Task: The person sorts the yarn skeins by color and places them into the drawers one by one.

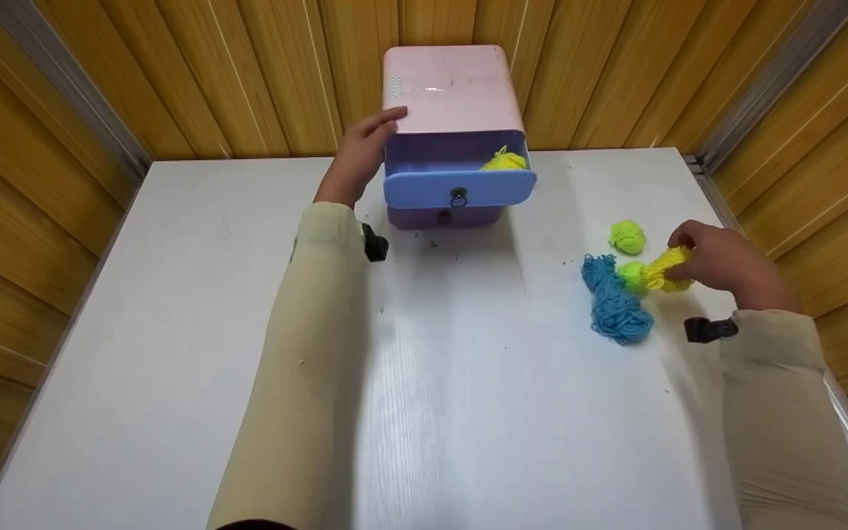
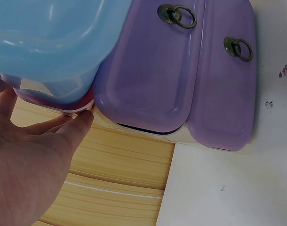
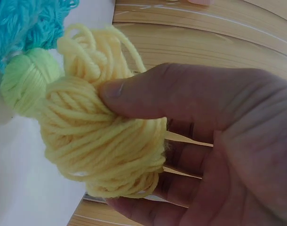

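Observation:
My right hand (image 1: 726, 261) pinches a bundle of yellow yarn (image 3: 103, 136) between thumb and fingers at the right of the table. Next to it lie a blue yarn bundle (image 1: 615, 302) and a lime-green yarn ball (image 3: 30, 82). Another lime-green ball (image 1: 626, 237) is just behind them. With its fingers along the upper left side, my left hand (image 1: 361, 151) touches a small pink-topped drawer cabinet (image 1: 453, 88). The cabinet's top drawer, with a blue front (image 1: 424, 190), is pulled out. Inside that drawer shows more yellow yarn (image 1: 505, 160).
Below the blue drawer are two purple drawers (image 2: 148, 70) with ring pulls, both pushed in. The cabinet stands at the back of a white table (image 1: 453, 412), against a wood-slat wall (image 1: 284, 73). Similar walls rise at left and right.

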The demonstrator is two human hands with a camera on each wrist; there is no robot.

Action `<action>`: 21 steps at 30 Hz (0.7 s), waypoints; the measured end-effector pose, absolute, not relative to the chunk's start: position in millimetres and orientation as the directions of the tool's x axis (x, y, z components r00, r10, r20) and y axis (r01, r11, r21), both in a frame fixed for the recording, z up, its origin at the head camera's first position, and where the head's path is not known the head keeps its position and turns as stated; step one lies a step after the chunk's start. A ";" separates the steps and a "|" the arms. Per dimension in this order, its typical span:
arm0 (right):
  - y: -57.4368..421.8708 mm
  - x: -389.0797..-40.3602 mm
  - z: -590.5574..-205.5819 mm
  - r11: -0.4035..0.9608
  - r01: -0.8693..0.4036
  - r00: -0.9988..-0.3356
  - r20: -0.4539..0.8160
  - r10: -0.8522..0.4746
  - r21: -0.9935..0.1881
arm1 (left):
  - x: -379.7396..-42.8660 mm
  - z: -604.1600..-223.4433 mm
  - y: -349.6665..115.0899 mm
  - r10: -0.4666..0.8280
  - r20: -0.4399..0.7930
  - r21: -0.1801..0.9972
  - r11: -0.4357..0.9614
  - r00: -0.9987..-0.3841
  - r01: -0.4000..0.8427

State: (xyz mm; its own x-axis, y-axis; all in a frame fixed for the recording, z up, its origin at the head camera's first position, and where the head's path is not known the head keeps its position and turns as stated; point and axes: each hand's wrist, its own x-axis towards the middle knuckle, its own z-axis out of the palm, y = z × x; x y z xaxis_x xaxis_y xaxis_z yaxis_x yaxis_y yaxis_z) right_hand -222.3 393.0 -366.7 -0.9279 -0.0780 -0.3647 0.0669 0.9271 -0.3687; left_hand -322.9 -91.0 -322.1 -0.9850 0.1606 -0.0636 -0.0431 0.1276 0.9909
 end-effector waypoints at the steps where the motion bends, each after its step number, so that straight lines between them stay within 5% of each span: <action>1: 392.0 -222.7 -366.2 0.928 0.062 -0.930 -0.358 -0.080 -0.368 | -322.8 -322.1 -91.1 0.161 -0.062 0.991 0.128 -0.985 -0.042; 21: 376.7 -226.7 -362.0 0.930 0.005 -0.970 -0.229 -0.086 -0.368 | -323.2 -321.2 -91.6 0.145 -0.087 0.990 0.118 -0.986 -0.070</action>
State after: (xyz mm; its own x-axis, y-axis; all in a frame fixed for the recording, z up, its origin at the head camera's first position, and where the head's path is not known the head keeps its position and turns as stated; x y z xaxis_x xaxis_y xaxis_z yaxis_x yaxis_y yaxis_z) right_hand -226.7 376.7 -362.0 -0.9695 -0.0860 -0.2294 0.0046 0.9297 -0.3682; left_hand -323.2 -91.6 -321.2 -0.9856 0.1446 -0.0874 -0.0705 0.1184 0.9905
